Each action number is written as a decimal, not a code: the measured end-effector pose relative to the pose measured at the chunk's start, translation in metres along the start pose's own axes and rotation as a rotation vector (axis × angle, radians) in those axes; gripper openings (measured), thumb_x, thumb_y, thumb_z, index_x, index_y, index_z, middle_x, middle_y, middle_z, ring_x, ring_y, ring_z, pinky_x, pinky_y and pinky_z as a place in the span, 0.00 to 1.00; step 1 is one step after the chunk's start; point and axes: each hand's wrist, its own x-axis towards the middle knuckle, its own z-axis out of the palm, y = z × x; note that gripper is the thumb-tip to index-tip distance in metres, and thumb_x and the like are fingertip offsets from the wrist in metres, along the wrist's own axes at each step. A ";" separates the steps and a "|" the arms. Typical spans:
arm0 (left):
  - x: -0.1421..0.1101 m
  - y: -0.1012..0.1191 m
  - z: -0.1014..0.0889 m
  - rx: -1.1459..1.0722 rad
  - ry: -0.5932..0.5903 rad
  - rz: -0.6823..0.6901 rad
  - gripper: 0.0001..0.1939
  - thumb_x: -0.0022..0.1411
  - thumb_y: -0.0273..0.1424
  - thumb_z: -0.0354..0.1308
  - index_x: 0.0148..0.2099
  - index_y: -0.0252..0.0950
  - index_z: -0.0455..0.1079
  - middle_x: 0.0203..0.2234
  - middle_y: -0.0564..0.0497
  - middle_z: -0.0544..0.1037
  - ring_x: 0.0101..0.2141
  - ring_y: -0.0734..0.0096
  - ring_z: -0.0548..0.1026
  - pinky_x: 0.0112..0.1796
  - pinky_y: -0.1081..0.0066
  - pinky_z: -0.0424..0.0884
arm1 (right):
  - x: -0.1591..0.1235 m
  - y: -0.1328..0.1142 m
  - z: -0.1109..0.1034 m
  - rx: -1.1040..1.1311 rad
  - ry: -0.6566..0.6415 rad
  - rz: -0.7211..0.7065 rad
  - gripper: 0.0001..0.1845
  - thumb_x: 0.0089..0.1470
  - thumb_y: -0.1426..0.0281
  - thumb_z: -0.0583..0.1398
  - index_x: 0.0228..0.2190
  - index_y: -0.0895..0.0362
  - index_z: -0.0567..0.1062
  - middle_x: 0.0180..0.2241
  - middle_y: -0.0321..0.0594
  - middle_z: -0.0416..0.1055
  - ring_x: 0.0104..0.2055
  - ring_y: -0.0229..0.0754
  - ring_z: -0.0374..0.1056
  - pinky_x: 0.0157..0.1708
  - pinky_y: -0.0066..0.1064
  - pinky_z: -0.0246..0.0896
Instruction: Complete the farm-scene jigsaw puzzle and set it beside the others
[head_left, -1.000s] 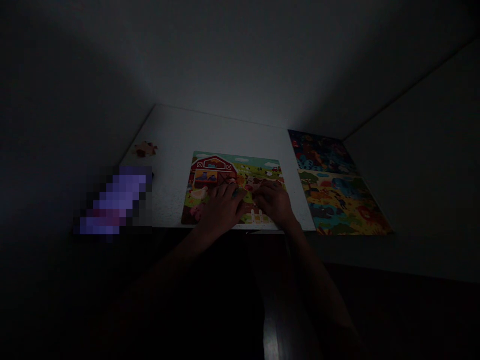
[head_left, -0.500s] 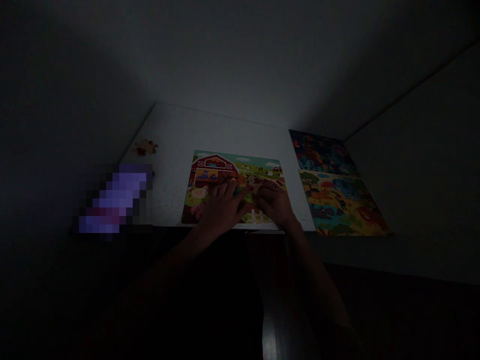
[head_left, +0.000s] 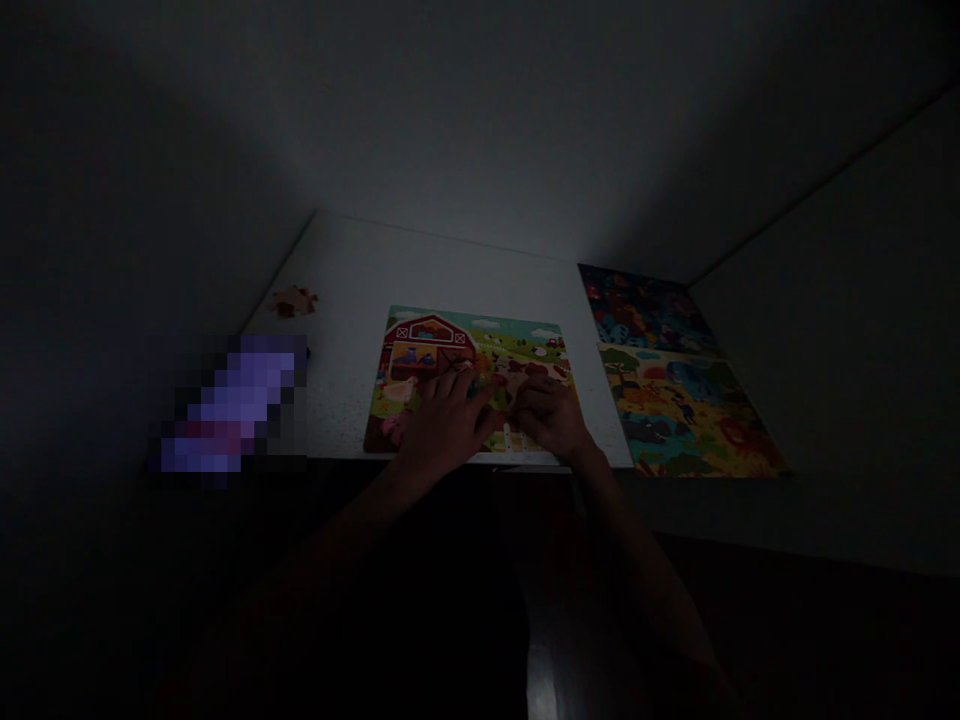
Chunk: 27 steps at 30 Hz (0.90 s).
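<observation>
Crossing the near edge of the white table (head_left: 360, 270), the two forearms slant inward, their wrists just past that edge. The left hand (head_left: 444, 425) lies palm down over the lower middle of the farm puzzle (head_left: 517, 338), its fingers extended and slightly parted, clasping nothing that shows, with the thumb pointing toward the other hand. The right hand (head_left: 553, 415) is curled just beside it, thumb and forefinger drawn together below the printed cow; whether they pinch a piece cannot be told in the dimness. The farm puzzle sits along the table's near edge, about midway between its left and right ends. A loose piece (head_left: 294, 301) rests by the left edge, toward the far left corner. A dark picture (head_left: 645, 310) covers the far right corner, and a savanna picture (head_left: 686, 415) the near right one.
</observation>
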 end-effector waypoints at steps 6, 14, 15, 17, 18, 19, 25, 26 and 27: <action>0.000 0.000 -0.002 -0.007 0.000 0.005 0.22 0.68 0.38 0.54 0.62 0.42 0.68 0.57 0.40 0.71 0.57 0.50 0.66 0.53 0.52 0.66 | 0.002 -0.002 0.000 -0.030 -0.033 -0.026 0.11 0.52 0.75 0.56 0.22 0.54 0.74 0.28 0.41 0.73 0.34 0.44 0.69 0.37 0.36 0.64; -0.002 0.004 -0.004 0.020 -0.049 -0.062 0.20 0.69 0.40 0.52 0.61 0.44 0.68 0.60 0.43 0.68 0.59 0.51 0.64 0.55 0.51 0.64 | 0.018 -0.008 -0.007 -0.009 -0.058 0.051 0.10 0.55 0.74 0.55 0.28 0.55 0.77 0.33 0.42 0.75 0.39 0.45 0.71 0.41 0.37 0.65; -0.002 0.003 -0.004 0.021 -0.047 -0.053 0.19 0.69 0.40 0.52 0.59 0.43 0.70 0.59 0.43 0.68 0.59 0.52 0.64 0.55 0.52 0.64 | 0.025 -0.010 -0.006 -0.006 -0.074 0.075 0.11 0.55 0.74 0.55 0.29 0.55 0.78 0.34 0.42 0.75 0.40 0.45 0.71 0.42 0.37 0.65; -0.002 0.003 -0.005 0.025 -0.055 -0.033 0.15 0.69 0.38 0.52 0.51 0.40 0.75 0.58 0.43 0.69 0.58 0.53 0.65 0.55 0.54 0.64 | 0.047 -0.016 -0.003 0.018 -0.114 0.120 0.11 0.54 0.75 0.56 0.31 0.55 0.79 0.35 0.42 0.75 0.39 0.44 0.71 0.41 0.36 0.65; -0.002 0.003 -0.005 0.023 -0.060 -0.024 0.14 0.69 0.38 0.52 0.49 0.40 0.75 0.56 0.43 0.71 0.57 0.53 0.66 0.55 0.54 0.64 | 0.061 -0.019 0.001 0.037 -0.132 0.139 0.12 0.54 0.75 0.56 0.32 0.55 0.80 0.35 0.42 0.75 0.39 0.44 0.71 0.41 0.35 0.65; -0.002 0.003 -0.006 0.019 -0.062 -0.021 0.14 0.69 0.37 0.52 0.48 0.39 0.76 0.54 0.43 0.72 0.56 0.53 0.66 0.54 0.54 0.65 | 0.077 -0.022 0.007 0.057 -0.140 0.155 0.12 0.54 0.75 0.56 0.34 0.55 0.80 0.35 0.41 0.75 0.39 0.43 0.71 0.41 0.35 0.66; -0.004 -0.001 -0.007 -0.013 -0.133 -0.027 0.17 0.69 0.38 0.49 0.47 0.36 0.76 0.49 0.41 0.76 0.56 0.50 0.67 0.56 0.52 0.64 | 0.173 -0.047 0.070 0.176 -0.227 0.185 0.15 0.54 0.76 0.57 0.42 0.58 0.80 0.44 0.45 0.76 0.44 0.43 0.72 0.46 0.34 0.66; -0.004 -0.002 -0.006 -0.022 -0.158 -0.023 0.18 0.69 0.38 0.50 0.50 0.35 0.76 0.51 0.40 0.76 0.57 0.49 0.66 0.58 0.52 0.62 | 0.187 -0.052 0.083 0.184 -0.239 0.192 0.17 0.54 0.78 0.57 0.43 0.59 0.79 0.45 0.45 0.76 0.44 0.42 0.72 0.47 0.33 0.65; -0.005 -0.003 -0.004 -0.035 -0.169 -0.022 0.20 0.69 0.39 0.50 0.54 0.34 0.74 0.53 0.39 0.75 0.59 0.48 0.65 0.60 0.51 0.60 | 0.199 -0.058 0.095 0.185 -0.238 0.196 0.18 0.54 0.79 0.56 0.45 0.59 0.78 0.46 0.45 0.76 0.45 0.42 0.72 0.48 0.33 0.65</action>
